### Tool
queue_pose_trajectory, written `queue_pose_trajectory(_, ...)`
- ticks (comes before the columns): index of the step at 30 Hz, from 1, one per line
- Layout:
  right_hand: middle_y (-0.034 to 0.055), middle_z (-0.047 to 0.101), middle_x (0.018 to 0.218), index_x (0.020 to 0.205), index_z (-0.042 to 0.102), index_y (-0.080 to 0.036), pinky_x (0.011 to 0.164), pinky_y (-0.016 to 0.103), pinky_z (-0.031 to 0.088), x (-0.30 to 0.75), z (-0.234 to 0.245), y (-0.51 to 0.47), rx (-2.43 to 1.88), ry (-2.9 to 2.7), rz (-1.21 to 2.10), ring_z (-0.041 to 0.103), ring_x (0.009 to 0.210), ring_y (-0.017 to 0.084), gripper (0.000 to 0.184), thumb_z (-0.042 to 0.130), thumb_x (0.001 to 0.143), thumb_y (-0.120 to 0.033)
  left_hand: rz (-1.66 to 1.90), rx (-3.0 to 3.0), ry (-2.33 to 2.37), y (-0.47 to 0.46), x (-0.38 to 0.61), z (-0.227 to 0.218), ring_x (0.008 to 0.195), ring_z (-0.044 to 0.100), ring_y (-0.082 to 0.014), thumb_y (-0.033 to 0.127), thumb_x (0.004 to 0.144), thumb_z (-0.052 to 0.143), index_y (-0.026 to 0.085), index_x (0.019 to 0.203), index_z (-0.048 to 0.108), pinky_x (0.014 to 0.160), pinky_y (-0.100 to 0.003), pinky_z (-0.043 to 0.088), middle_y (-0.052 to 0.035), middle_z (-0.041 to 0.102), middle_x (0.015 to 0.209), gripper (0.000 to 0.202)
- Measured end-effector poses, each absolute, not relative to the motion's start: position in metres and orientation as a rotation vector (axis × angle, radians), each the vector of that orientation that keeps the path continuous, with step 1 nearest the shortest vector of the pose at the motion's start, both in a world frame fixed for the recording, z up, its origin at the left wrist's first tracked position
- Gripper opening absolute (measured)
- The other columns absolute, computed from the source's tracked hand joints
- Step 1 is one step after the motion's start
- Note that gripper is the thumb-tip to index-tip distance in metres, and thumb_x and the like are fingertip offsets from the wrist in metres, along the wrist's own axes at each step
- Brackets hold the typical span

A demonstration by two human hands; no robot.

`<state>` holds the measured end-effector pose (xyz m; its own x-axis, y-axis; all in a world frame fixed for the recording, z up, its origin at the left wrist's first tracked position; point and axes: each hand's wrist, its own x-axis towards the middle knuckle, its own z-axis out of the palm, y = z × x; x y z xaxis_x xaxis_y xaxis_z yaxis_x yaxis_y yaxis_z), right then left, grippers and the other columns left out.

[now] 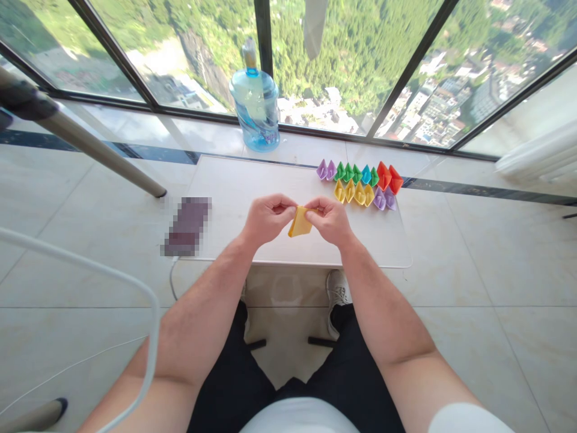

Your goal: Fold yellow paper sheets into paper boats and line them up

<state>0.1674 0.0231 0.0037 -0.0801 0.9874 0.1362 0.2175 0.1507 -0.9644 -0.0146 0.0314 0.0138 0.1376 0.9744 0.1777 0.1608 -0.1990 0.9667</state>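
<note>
A small folded piece of yellow paper (299,224) is held up between my two hands, over the front part of a low white table (234,210). My left hand (269,220) pinches its upper left corner between thumb and fingers. On the other side my right hand (329,219) grips the paper, thumb flat on its face and fingers behind, mostly hidden. Folded paper boats stand in two rows at the table's back right: purple, green, blue and red ones (383,175) behind, yellow ones (350,192) and purple ones (384,199) in front.
A large blue water bottle (256,108) stands by the window behind the table. A blurred-out dark object (188,226) lies at the table's left end, with a cable (172,279) beside it. A pole (103,150) slants in at left; a white tube (151,313) curves near my left arm.
</note>
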Motion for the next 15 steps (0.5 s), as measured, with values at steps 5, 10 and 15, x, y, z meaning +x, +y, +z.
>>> queue_pose_trajectory(5, 0.0005, 0.071, 0.078, 0.081, 0.070, -0.020, 0.069, 0.030, 0.051, 0.1670, 0.0008, 0.0235, -1.274, -1.491, 0.962, 0.065, 0.074, 0.017, 0.012, 0.065, 0.075, -0.030, 1.148, 1.450, 1.105, 0.0305, -0.0143, 0.0188, 0.068, 0.068, -0.0169, 0.031, 0.071, 0.075, 0.015, 0.077, 0.075, 0.063, -0.026, 0.054, -0.0038, 0.075, 0.073, 0.017)
queue_pose_trajectory(10, 0.0007, 0.072, 0.081, 0.082, 0.070, -0.020, 0.072, 0.032, 0.053, 0.1674, 0.0015, 0.0233, -1.261, -1.491, 0.949, 0.066, 0.077, 0.018, 0.012, 0.066, 0.075, -0.030, 1.165, 1.388, 1.077, 0.0319, -0.0136, 0.0166, 0.068, 0.070, -0.0176, 0.032, 0.070, 0.076, 0.016, 0.076, 0.075, 0.063, -0.028, 0.057, -0.0039, 0.075, 0.072, 0.018)
queue_pose_trajectory(15, 0.0013, 0.073, 0.082, 0.083, 0.071, -0.020, 0.075, 0.033, 0.055, 0.1685, 0.0021, 0.0235, -1.213, -1.486, 0.975, 0.068, 0.079, 0.019, 0.012, 0.067, 0.076, -0.029, 1.191, 1.363, 1.059, 0.0338, -0.0136, 0.0137, 0.070, 0.071, -0.0186, 0.030, 0.070, 0.076, 0.016, 0.078, 0.076, 0.066, -0.029, 0.059, -0.0043, 0.076, 0.074, 0.016)
